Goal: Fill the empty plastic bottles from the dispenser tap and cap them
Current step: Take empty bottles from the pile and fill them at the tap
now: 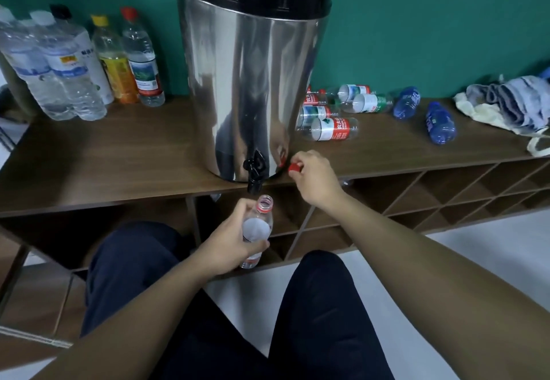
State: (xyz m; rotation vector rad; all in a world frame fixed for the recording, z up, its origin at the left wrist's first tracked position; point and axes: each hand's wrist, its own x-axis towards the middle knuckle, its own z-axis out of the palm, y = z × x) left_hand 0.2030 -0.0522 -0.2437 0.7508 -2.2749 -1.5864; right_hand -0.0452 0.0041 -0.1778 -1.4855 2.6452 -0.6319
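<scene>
A tall steel dispenser stands on the brown wooden shelf top, its black tap hanging over the front edge. My left hand grips a clear uncapped bottle upright, its open neck just below and slightly right of the tap. My right hand pinches a red cap at the shelf's front edge, right of the dispenser's base. Several empty bottles with red and green labels lie on their sides to the right of the dispenser.
Several capped bottles stand at the back left against the green wall. Two blue bottles lie further right, beside a heap of cloth. Under the shelf top are diagonal wooden cubbies. My knees are below, over a pale floor.
</scene>
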